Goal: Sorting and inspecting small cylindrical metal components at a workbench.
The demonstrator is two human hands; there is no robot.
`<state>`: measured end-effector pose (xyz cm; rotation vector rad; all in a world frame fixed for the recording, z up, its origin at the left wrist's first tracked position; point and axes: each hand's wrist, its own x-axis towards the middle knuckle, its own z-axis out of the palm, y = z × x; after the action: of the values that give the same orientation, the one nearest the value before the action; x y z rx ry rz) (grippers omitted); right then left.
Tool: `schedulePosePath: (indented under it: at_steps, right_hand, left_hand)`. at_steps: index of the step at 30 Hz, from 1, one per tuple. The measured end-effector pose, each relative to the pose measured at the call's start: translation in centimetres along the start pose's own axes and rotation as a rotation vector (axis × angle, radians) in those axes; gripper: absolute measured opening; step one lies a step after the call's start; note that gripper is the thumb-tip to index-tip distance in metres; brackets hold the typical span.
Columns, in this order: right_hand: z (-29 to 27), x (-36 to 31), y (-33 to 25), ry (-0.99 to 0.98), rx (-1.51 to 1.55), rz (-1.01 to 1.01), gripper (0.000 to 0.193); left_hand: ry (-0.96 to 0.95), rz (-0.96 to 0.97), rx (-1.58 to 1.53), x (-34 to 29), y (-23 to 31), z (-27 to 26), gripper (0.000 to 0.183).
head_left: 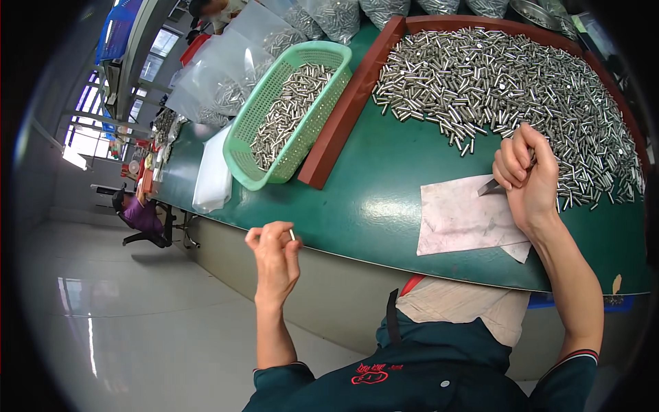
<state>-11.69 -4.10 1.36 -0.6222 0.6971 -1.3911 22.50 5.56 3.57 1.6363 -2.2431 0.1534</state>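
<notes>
Raised in front of the table edge, my left hand (pixel 273 257) pinches a small shiny metal pin (pixel 292 235) between its fingertips. My right hand (pixel 534 180) is closed around a flat, pointed grey metal tool (pixel 488 187) whose tip sticks out on the left; its exact kind is hidden by the fingers. This hand hovers over the right part of a stained pale cloth (pixel 453 216), beside the near edge of a large heap of metal pins (pixel 494 79). Whether the right fingertips also hold a pin cannot be made out.
A reddish-brown wooden frame (pixel 351 110) borders the heap on the green table (pixel 371 206). Left of it stands a light green basket (pixel 238 154) of pins, beside folded white plastic (pixel 215 172). Clear bags (pixel 336 19) of pins line the back. Another person (pixel 142 214) sits far left.
</notes>
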Motion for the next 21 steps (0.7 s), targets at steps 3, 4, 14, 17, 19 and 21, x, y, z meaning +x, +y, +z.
schedulePosePath:
  at_steps: [3, 4, 14, 17, 19, 21]
  right_hand:
    - [-0.3, 0.1, -0.1, -0.008, -0.004, -0.002, 0.037]
    - [-0.3, 0.1, -0.1, -0.012, -0.012, -0.007, 0.037]
    - [0.0, 0.1, -0.1, 0.005, 0.009, -0.002, 0.036]
    - [0.1, 0.1, -0.2, 0.018, 0.004, -0.001, 0.037]
    - [-0.1, 0.3, -0.1, 0.002, 0.009, -0.006, 0.037]
    - [-0.1, 0.4, -0.1, 0.004, 0.017, -0.001, 0.038]
  left_hand:
    - [0.050, -0.012, 0.044, -0.3, -0.3, -0.2, 0.015]
    - [0.053, -0.018, 0.054, -0.3, -0.3, -0.1, 0.014]
    - [0.093, -0.799, -1.793, 1.3, 1.3, 2.2, 0.029]
    - [0.078, -0.880, -1.844, 1.9, 1.9, 2.6, 0.026]
    - [-0.025, -0.811, -1.925, 2.8, 2.1, 3.2, 0.024]
    - [-0.143, -0.750, -1.880, 4.6, 4.0, 3.2, 0.022]
